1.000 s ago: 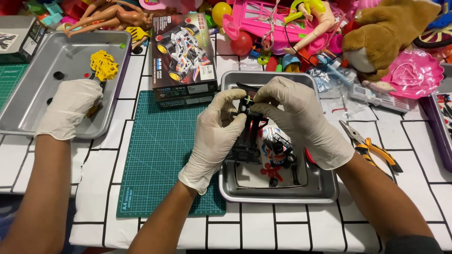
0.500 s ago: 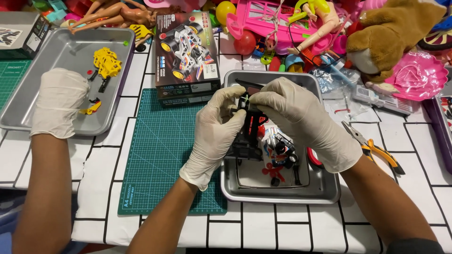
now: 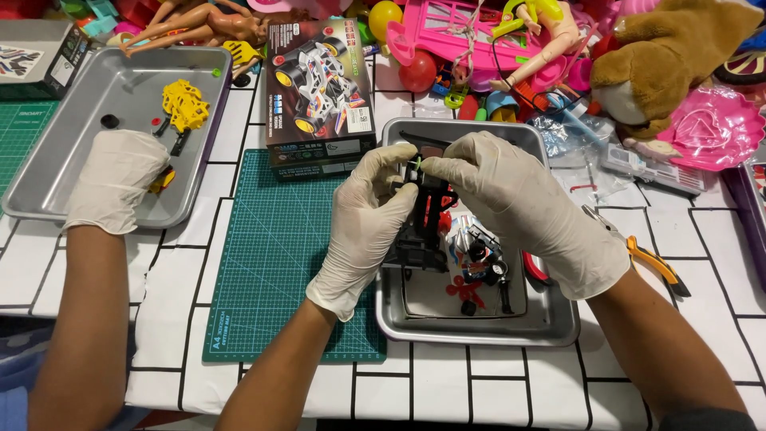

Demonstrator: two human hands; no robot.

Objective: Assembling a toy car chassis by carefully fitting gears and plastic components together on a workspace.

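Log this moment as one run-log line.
left hand: holds black toy car chassis | right hand: pinches small green part on it | over metal tray | co-worker's gloved hand: in left tray

Black toy car frame point(image 3: 421, 231), held upright and slightly tilted above the far left part of the metal tray point(image 3: 479, 331), with red pieces showing along its right side. A small green part point(image 3: 416, 163) sits at its top end, pinched between gloved fingertips. The frame's lower end hangs just over the tray floor, near the tray's left wall.
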